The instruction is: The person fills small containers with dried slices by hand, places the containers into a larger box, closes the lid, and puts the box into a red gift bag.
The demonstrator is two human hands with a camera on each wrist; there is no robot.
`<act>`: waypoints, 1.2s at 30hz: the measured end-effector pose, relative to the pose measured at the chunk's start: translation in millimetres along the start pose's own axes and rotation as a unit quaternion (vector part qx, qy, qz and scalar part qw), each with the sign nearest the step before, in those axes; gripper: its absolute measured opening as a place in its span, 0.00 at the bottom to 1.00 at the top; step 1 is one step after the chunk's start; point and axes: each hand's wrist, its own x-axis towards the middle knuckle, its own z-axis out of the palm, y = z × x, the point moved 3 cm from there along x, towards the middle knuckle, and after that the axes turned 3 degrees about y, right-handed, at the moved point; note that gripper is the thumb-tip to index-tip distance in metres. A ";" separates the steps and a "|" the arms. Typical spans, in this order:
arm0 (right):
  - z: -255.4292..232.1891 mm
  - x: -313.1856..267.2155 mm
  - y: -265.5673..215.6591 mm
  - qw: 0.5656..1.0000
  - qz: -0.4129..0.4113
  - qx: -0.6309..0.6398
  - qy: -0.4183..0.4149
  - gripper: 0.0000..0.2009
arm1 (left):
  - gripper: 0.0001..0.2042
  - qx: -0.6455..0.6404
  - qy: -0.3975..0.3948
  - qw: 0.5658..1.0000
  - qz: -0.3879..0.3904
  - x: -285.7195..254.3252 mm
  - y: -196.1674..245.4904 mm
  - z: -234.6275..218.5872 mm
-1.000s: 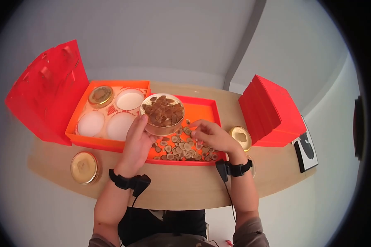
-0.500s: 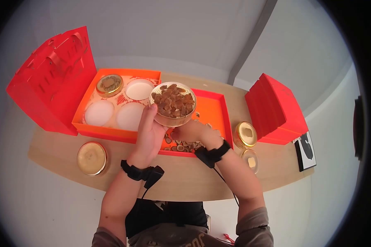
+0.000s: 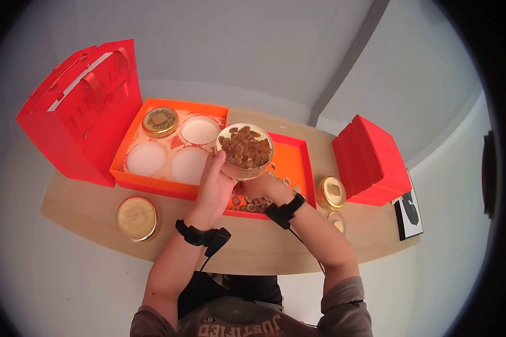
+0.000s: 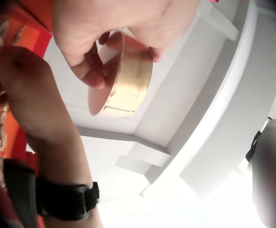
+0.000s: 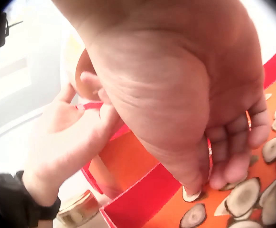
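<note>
My left hand (image 3: 213, 182) grips a round, clear-walled jar (image 3: 245, 171) from below and the side. Brown dried slices (image 3: 245, 147) lie inside its patterned gold-and-white rim. In the left wrist view the jar (image 4: 130, 78) is tilted, with fingers curled around it. Partly hidden by the jar in the head view, my right hand (image 3: 261, 187) reaches low over a shallow red-orange tray (image 3: 292, 163). In the right wrist view its loosely bent fingers (image 5: 233, 168) and thumb point down at pale, dark-edged slices (image 5: 243, 197) scattered there.
Left of the tray, an orange box (image 3: 171, 184) has round recesses, one holding a gold-rimmed jar (image 3: 160, 121). A red paper bag (image 3: 90, 129) stands beyond. Gold-lidded jars (image 3: 136, 218) (image 3: 332, 192) stand on the table (image 3: 84, 205) at both sides. A red box (image 3: 371, 163) sits at right.
My right hand has moved left from the tray's right part to beneath the jar, down at the slices. The left hand keeps hold of the jar. The whole head view has shifted somewhat.
</note>
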 end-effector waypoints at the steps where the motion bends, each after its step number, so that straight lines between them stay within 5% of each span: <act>1: -6.4 -1.1 2.0 0.999 -0.038 0.024 0.031 0.13 | 0.23 0.005 -0.003 1.000 -0.002 0.1 0.1 2.1; 5: -53.6 -28.1 -11.7 0.990 0.025 0.139 -0.014 0.14 | 0.24 0.021 0.007 1.000 -0.001 -0.8 -5.7 -0.1; 8: -63.1 -37.8 7.1 0.976 -0.031 0.213 0.018 0.11 | 0.24 0.018 0.008 1.000 -0.019 -1.7 -9.7 -1.6; 10: -70.8 -47.6 11.4 0.975 0.065 0.198 -0.080 0.10 | 0.21 0.036 0.016 0.999 -0.021 -2.0 -10.8 -1.1; 14: -63.5 -59.0 37.8 0.967 0.151 0.176 -0.101 0.09 | 0.21 0.040 0.017 0.999 -0.020 -0.5 -12.3 -3.6; 22: -102.2 -81.8 43.5 0.919 0.065 0.389 -0.022 0.07 | 0.22 0.048 0.019 0.997 -0.060 -3.0 -14.0 -2.9; 25: -129.9 -91.2 33.7 0.926 0.084 0.353 0.105 0.08 | 0.23 0.073 0.020 0.994 -0.080 -1.2 -19.1 -5.9; 36: -146.2 -75.1 -13.3 0.954 0.064 0.264 0.127 0.09 | 0.23 0.068 -0.017 0.993 -0.100 -1.1 -26.2 -10.3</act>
